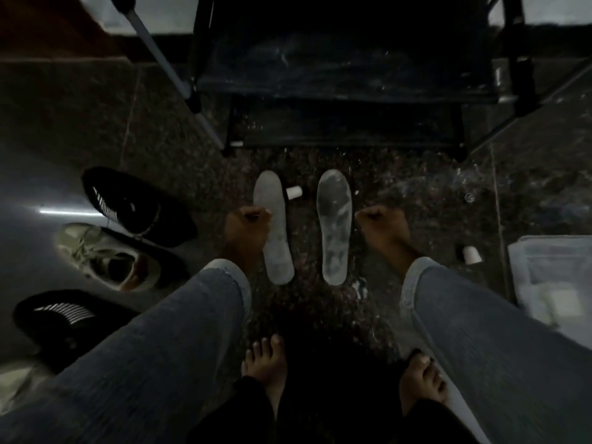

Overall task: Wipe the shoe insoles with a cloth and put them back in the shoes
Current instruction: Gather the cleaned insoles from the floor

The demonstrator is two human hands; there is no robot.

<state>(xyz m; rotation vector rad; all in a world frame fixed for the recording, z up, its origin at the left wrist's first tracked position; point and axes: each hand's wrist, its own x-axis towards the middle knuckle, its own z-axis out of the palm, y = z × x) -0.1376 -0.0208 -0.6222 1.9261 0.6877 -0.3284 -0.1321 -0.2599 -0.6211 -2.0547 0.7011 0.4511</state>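
Insoles lie side by side mid-frame on the speckled floor [400, 200]: left insole [275, 238], right insole [334, 229]. Left hand [246, 229], fingers curled, touches the left insole's outer edge; whether it pinches it I cannot tell. Right hand [382, 227], fisted, sits just beside the right insole. Shoes [109, 254] lie lower left.

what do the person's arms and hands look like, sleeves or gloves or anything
Both arms wear long grey-blue sleeves of a ribbed-looking fabric, ending in paler cuffs at the wrists. The left hand and right hand are bare: no gloves visible. The picture is too dim to show rings.
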